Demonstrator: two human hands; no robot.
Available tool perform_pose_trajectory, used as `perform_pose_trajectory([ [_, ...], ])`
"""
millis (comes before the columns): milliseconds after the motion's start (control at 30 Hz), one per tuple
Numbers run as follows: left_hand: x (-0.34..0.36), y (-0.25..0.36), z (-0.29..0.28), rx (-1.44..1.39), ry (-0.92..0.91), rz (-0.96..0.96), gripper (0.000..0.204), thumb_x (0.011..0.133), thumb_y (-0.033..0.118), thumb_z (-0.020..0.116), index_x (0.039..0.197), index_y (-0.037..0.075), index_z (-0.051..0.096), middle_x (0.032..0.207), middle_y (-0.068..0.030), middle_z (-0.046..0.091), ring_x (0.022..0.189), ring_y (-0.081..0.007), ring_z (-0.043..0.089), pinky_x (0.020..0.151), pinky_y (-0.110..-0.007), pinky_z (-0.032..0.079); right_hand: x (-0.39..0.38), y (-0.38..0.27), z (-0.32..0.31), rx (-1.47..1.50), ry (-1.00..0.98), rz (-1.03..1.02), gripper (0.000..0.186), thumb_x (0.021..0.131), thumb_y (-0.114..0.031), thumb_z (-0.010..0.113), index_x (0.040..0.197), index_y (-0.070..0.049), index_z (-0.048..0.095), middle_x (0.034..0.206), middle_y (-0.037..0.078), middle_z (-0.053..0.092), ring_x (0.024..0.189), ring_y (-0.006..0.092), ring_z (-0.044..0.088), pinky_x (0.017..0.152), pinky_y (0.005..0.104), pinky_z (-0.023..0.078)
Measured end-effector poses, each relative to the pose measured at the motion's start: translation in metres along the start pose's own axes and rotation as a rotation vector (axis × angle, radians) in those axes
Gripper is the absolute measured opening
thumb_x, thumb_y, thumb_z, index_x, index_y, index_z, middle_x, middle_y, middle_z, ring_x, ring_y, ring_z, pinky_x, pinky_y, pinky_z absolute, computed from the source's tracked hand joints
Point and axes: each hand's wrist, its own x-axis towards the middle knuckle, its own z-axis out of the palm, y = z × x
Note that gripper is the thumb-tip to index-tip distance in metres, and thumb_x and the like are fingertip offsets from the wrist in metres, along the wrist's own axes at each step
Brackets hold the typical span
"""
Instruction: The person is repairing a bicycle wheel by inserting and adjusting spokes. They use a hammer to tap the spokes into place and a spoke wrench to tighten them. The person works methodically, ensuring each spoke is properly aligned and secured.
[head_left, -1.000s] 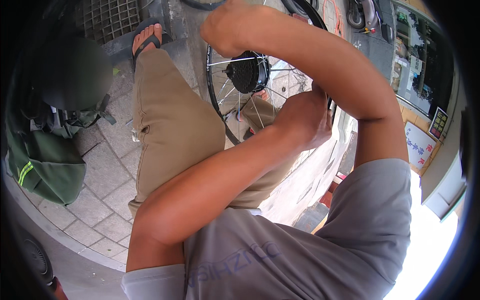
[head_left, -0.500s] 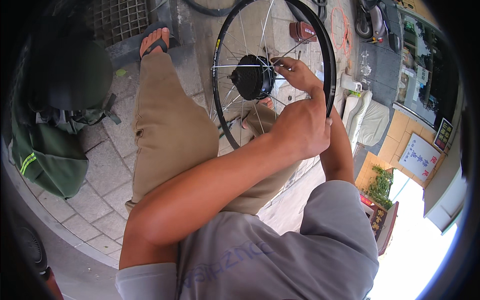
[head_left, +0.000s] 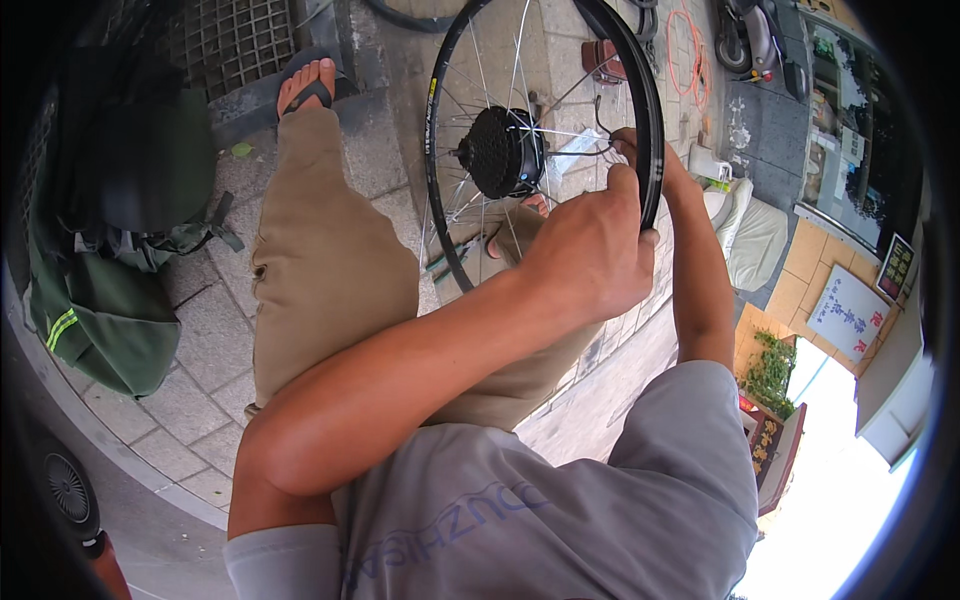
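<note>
A black-rimmed bicycle wheel (head_left: 432, 140) with silver spokes stands upright in front of me. At its centre sits a thick black hub motor (head_left: 524, 155) with a cassette of sprockets (head_left: 492, 153) on its left side. My left hand (head_left: 590, 245) is closed around the near right part of the rim, thumb on top. Past the rim, my right hand (head_left: 676, 172) pinches a thin black cable (head_left: 580, 152) that runs out from the hub between the spokes. The rim hides part of that hand.
A dark red box (head_left: 602, 62), a coiled orange cord (head_left: 690, 55) and a tyre (head_left: 415, 18) lie on the paving beyond. A green bag (head_left: 110, 320) rests at my left, near a floor grate (head_left: 235, 45). A scooter (head_left: 745, 40) stands far right.
My right hand has moved right, away from the hub, drawing the black cable out with it. The left hand stays on the rim, and the wheel has shifted slightly.
</note>
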Motion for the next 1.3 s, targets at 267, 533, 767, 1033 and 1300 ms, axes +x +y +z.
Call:
perform_pose_trajectory([
  [267, 0.003, 0.001, 0.0, 0.024, -0.045, -0.032, 0.038, 0.091, 0.017, 0.065, 0.11, -0.009, 0.045, 0.084, -0.0344, 0.066, 0.084, -0.0515, 0.067, 0.08, -0.056, 0.051, 0.046, -0.1, 0.013, -0.083, 0.414, -0.204, 0.031, 0.089, -0.014, 0.063, 0.117, -0.002, 0.07, 0.105, 0.024, 0.073, 0.102, 0.0436, 0.069, 0.09, 0.0454, 0.054],
  [533, 0.002, 0.002, -0.001, 0.026, -0.046, -0.005, 0.038, 0.092, 0.017, 0.065, 0.111, -0.009, 0.044, 0.085, -0.0349, 0.066, 0.086, -0.0521, 0.066, 0.081, -0.057, 0.052, 0.078, -0.163, 0.03, 0.532, 0.124, 0.026, 0.035, 0.095, -0.026, 0.061, 0.108, 0.005, 0.07, 0.084, 0.016, 0.074, 0.086, 0.0284, 0.074, 0.079, 0.0386, 0.056],
  [767, 0.001, -0.002, -0.002, 0.019, -0.011, -0.008, 0.043, 0.092, 0.017, 0.064, 0.114, -0.012, 0.041, 0.085, -0.0358, 0.066, 0.085, -0.0523, 0.067, 0.08, -0.056, 0.053, 0.023, -0.207, -0.005, 0.47, 0.294, 0.484, 0.033, 0.094, -0.025, 0.058, 0.103, 0.006, 0.067, 0.08, 0.012, 0.074, 0.063, 0.018, 0.069, 0.065, 0.0335, 0.055],
  [1033, 0.004, -0.004, 0.005, 0.08, 0.049, 0.02, 0.045, 0.092, 0.018, 0.065, 0.113, -0.015, 0.042, 0.085, -0.0369, 0.065, 0.085, -0.0514, 0.068, 0.08, -0.055, 0.053, -0.091, -0.192, 0.023, 1.16, 0.237, 0.266, 0.04, 0.098, -0.021, 0.066, 0.132, -0.002, 0.059, 0.128, 0.01, 0.065, 0.11, 0.021, 0.063, 0.096, 0.0348, 0.05],
  [1300, 0.0, 0.002, -0.002, 0.054, -0.046, -0.026, 0.045, 0.092, 0.02, 0.065, 0.115, -0.012, 0.043, 0.084, -0.0355, 0.065, 0.083, -0.0516, 0.067, 0.079, -0.056, 0.052, -0.167, -0.188, 0.005, 0.502, -0.251, -0.063, 0.057, 0.079, -0.014, 0.081, 0.131, -0.001, 0.06, 0.127, 0.014, 0.066, 0.115, 0.0268, 0.064, 0.099, 0.0415, 0.051],
])
